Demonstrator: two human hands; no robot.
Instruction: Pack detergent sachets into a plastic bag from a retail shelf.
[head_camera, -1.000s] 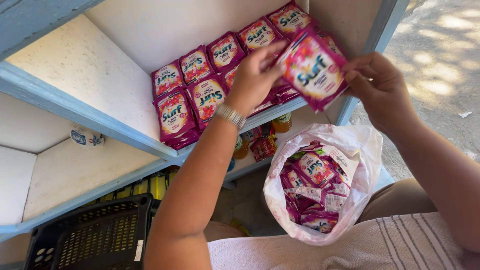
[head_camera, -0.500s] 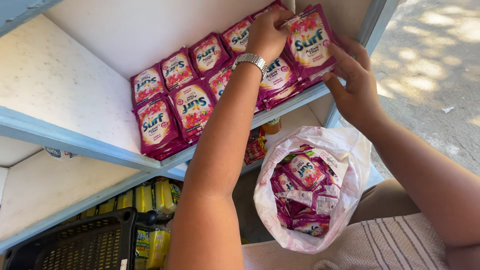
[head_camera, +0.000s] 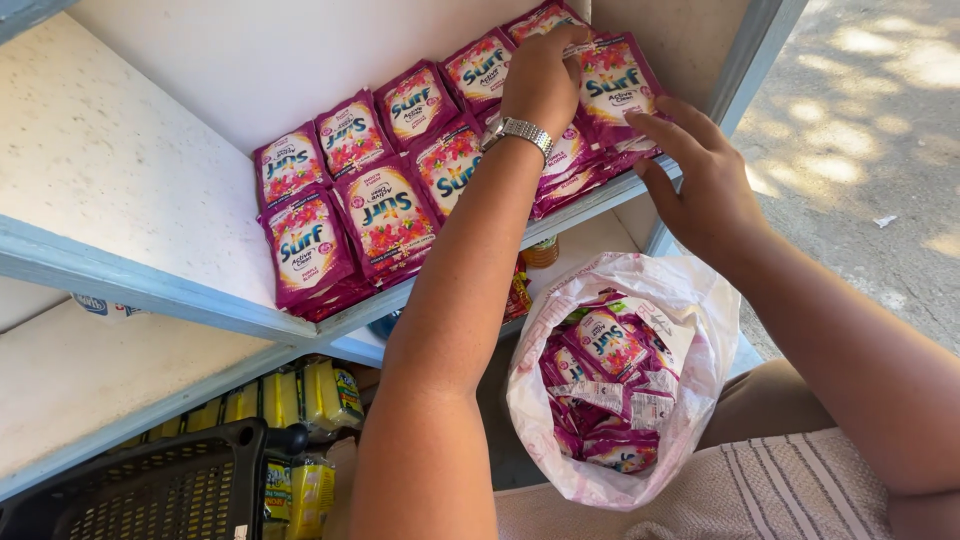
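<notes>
Pink-purple detergent sachets (head_camera: 385, 215) lie in overlapping rows on a white shelf (head_camera: 120, 190) with a pale blue edge. My left hand (head_camera: 540, 85), a metal watch on its wrist, is curled over the top of the rightmost sachet stack (head_camera: 615, 85) at the shelf's right end. My right hand (head_camera: 700, 195) is spread beside that stack, its fingertips touching the stack's right edge. Below the hands, a white plastic bag (head_camera: 690, 330) stands open on my lap, with several more of the same sachets (head_camera: 600, 345) inside.
A lower white shelf (head_camera: 80, 390) sits at the left. Yellow packets (head_camera: 320, 395) stand on the level beneath it, behind a black plastic basket (head_camera: 150, 490). The shelf unit's upright post (head_camera: 745, 70) is right of my hands, with sunlit ground (head_camera: 880, 150) beyond.
The stack of sachets held up in both hands a second ago has gone down onto the shelf's right end. My right hand has let go and now touches only its edge.
</notes>
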